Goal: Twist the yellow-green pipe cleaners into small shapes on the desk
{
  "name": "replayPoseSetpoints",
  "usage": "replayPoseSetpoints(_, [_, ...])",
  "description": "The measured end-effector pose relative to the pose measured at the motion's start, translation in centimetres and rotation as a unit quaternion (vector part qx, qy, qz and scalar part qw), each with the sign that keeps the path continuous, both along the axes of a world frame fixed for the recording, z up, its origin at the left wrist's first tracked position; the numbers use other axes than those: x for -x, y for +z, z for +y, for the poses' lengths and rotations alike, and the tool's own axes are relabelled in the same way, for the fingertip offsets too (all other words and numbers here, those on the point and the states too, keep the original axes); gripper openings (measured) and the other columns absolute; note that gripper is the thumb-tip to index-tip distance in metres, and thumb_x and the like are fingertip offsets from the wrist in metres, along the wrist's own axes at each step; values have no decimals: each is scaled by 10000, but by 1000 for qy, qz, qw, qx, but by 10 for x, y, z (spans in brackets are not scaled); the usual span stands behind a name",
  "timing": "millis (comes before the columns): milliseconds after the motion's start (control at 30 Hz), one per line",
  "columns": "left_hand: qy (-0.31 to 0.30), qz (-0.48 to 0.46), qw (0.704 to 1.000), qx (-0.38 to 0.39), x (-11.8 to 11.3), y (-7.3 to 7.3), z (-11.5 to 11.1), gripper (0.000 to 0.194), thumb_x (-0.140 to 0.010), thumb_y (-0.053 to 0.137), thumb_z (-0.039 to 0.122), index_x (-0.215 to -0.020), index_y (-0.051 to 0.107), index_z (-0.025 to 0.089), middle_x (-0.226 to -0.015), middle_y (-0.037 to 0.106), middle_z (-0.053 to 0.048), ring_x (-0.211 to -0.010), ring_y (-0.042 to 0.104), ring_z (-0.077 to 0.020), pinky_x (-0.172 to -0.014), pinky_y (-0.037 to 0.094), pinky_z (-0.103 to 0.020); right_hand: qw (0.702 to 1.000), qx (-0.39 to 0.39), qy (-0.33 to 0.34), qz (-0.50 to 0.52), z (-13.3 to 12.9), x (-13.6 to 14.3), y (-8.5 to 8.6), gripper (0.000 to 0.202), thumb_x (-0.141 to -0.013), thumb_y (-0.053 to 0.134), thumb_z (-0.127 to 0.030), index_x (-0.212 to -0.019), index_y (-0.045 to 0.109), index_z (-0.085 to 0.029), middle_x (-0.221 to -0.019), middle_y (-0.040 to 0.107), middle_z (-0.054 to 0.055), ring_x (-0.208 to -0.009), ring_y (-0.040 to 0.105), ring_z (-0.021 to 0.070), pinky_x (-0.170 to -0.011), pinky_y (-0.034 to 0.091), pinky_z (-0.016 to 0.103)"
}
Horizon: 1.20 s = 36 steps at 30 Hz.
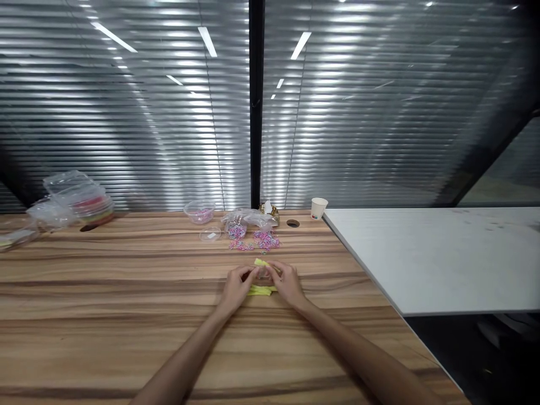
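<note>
The left hand (237, 284) and the right hand (288, 282) meet at the middle of the wooden table (126, 292), fingers curled in toward each other around a small yellow-green strip (260, 289) that lies on the wood between them; whether either hand truly pinches it is too small to tell. Just beyond the hands lies a scatter of pink and purple loops (253, 242) beside a clear bowl (199, 212) and crumpled plastic bag (247, 216), with a paper cup (318, 207) farther right and bagged coloured stacks (84, 199) far left.
</note>
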<state>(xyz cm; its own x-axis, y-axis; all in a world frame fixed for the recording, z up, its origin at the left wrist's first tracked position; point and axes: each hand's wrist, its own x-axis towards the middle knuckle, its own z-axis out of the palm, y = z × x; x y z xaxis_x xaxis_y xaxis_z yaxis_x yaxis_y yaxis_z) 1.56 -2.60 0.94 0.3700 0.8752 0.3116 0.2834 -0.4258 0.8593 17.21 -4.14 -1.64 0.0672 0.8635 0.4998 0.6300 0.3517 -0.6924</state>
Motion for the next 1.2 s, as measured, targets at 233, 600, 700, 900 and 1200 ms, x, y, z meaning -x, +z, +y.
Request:
replayPoseSetpoints(233, [-27, 9, 990, -139, 0, 6, -13, 187, -787, 520, 283, -855, 672, 199, -942, 643, -65, -937, 554, -174, -859, 393, -293, 1000, 16, -10, 0, -1, 0, 1, 216, -819, 459, -264, -897, 644, -184, -867, 653, 37, -792, 594, 189, -715, 446, 279])
replayPoseSetpoints(600, [-54, -151, 974, 158, 1, 0, -6, 233, -772, 510, 356, -699, 567, 142, -720, 586, -21, -739, 535, -137, -719, 396, -235, 998, -40, -43, -19, -4, 1, -1, 209, -810, 464, -252, -883, 643, -172, -858, 649, 52, -840, 558, 208, -773, 419, 338])
replayPoseSetpoints(700, [-74, -190, 954, 220, 0, 1, -5, 231, -757, 521, 359, -682, 539, 141, -693, 565, -16, -705, 524, -126, -700, 387, -229, 993, -104, -26, -40, -7, 3, 1, 202, -820, 451, -236, -871, 633, -164, -829, 650, 57, -828, 560, 191, -830, 394, 357])
replayPoseSetpoints(900, [-114, -261, 910, 301, 2, -1, -5, 202, -708, 564, 335, -705, 513, 139, -690, 548, -16, -684, 529, -122, -694, 390, -241, 977, -189, 61, -76, -12, 3, 5, 197, -829, 419, -132, -931, 581, -182, -807, 654, 19, -714, 587, 138, -925, 321, 394])
replayPoseSetpoints(1200, [-95, -188, 931, 298, 11, 2, -1, 203, -709, 570, 325, -701, 479, 144, -577, 445, 37, -521, 422, -61, -520, 314, -176, 950, -187, 133, -211, -11, -9, 9, 284, -842, 358, -70, -978, 569, -204, -870, 629, 35, -856, 543, 145, -977, 242, 431])
